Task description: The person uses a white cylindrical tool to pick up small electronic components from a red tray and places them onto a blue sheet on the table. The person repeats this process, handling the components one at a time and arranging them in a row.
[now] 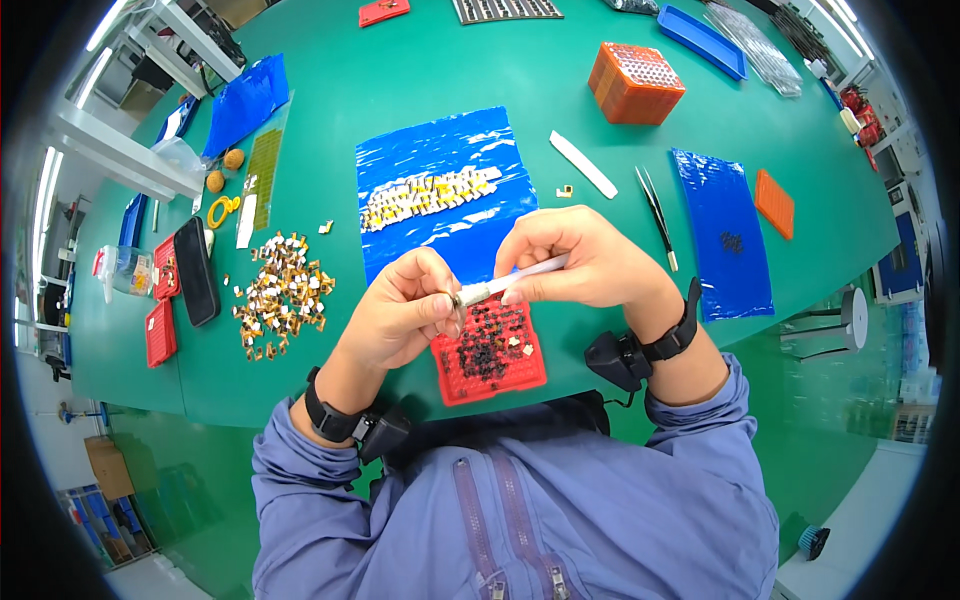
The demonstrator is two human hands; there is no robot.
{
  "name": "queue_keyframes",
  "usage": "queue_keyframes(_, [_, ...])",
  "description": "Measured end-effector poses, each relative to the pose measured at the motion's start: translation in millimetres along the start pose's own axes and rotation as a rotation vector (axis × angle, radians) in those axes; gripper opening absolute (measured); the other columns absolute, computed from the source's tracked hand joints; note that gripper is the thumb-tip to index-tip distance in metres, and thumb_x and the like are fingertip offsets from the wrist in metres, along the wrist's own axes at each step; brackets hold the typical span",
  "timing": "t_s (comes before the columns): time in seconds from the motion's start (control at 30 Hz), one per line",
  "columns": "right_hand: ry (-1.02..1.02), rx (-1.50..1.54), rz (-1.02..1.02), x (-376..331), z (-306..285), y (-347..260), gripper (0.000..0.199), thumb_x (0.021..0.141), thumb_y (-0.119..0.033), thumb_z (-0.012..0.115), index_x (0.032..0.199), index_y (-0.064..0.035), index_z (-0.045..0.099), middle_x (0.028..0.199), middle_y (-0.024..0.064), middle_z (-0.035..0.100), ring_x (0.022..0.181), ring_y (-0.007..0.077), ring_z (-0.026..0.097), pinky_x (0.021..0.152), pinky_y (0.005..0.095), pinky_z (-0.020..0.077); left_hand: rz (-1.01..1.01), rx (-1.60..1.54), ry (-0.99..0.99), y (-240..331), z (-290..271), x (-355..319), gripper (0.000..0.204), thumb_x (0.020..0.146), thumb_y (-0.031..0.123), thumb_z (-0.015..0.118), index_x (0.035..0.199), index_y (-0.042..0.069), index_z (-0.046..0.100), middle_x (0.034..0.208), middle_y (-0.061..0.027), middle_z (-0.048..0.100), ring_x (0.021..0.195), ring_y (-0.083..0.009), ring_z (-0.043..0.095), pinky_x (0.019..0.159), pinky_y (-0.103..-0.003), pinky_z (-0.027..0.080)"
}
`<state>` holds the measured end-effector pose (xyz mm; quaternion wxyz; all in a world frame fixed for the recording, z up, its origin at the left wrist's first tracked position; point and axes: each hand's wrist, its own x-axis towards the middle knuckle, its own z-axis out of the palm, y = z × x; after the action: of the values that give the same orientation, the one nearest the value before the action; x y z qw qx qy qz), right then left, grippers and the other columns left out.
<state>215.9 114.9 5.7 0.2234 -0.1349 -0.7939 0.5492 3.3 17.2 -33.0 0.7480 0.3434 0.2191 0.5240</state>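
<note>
Above the red tray [522, 378], my left hand [400, 308] pinches a small part [460, 300] whose kind I cannot make out. In my right hand [595, 262] is a slim white stick-like tool [515, 278], held between thumb and fingers. The tool slants down leftward and its end meets my left fingertips. Tiny black pieces [482, 358] fill much of the tray, with a few pale pieces [515, 342] among them. Beyond my hands lies a blue sheet [440, 140] bearing rows of white and yellow parts [430, 196].
Loose gold-and-white parts [282, 295] are heaped left, near a black phone [196, 272]. Tweezers [656, 215], a white strip [583, 163], another blue sheet [722, 215] and an orange tray [774, 204] lie right. Stacked orange trays [635, 88] stand farther back.
</note>
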Motion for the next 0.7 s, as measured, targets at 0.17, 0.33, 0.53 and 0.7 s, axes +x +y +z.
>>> queue_keyframes(0.17, [-0.055,0.090,0.175,-3.0,2.7,-7.0,0.012,0.079,-0.013,0.068,0.082,-0.0025,0.063,0.062,-0.0014,0.052,0.055,0.0048,0.043,0.050,0.0218,0.0344,-0.011,0.023,-0.022,1.1,-0.3,-0.7,0.015,0.084,0.009,0.062,0.083,0.007,0.047,0.070,-0.0071,0.056,0.062,-0.0156,0.056,0.054,-0.026,0.044])
queue_keyframes(0.33, [-0.009,0.004,0.005,-2.3,8.2,-3.9,0.010,0.084,-0.012,0.064,0.083,-0.0017,0.062,0.061,-0.0013,0.055,0.052,0.0038,0.045,0.046,0.0212,0.0345,0.037,-0.142,-0.112,-4.2,-4.9,-0.9,0.010,0.084,0.000,0.059,0.088,0.002,0.050,0.079,-0.0092,0.057,0.069,-0.0165,0.063,0.062,-0.026,0.053])
queue_keyframes(0.53, [-0.093,0.069,0.177,-2.4,6.4,-11.2,0.010,0.080,-0.008,0.067,0.084,-0.0018,0.061,0.064,-0.0016,0.055,0.056,0.0028,0.044,0.048,0.0202,0.0338,0.041,-0.146,-0.111,-3.2,-3.5,-0.4,0.010,0.085,0.003,0.059,0.088,0.002,0.050,0.077,-0.0079,0.056,0.068,-0.0155,0.061,0.062,-0.025,0.051])
queue_keyframes(0.7, [-0.009,0.093,0.046,-3.4,8.6,-5.6,0.012,0.082,-0.013,0.066,0.085,-0.0024,0.061,0.060,-0.0018,0.053,0.054,0.0053,0.046,0.050,0.0213,0.0379,0.029,-0.123,-0.095,-3.8,-2.7,0.0,0.010,0.085,0.003,0.059,0.088,0.003,0.050,0.076,-0.0072,0.056,0.067,-0.0147,0.060,0.062,-0.025,0.051])
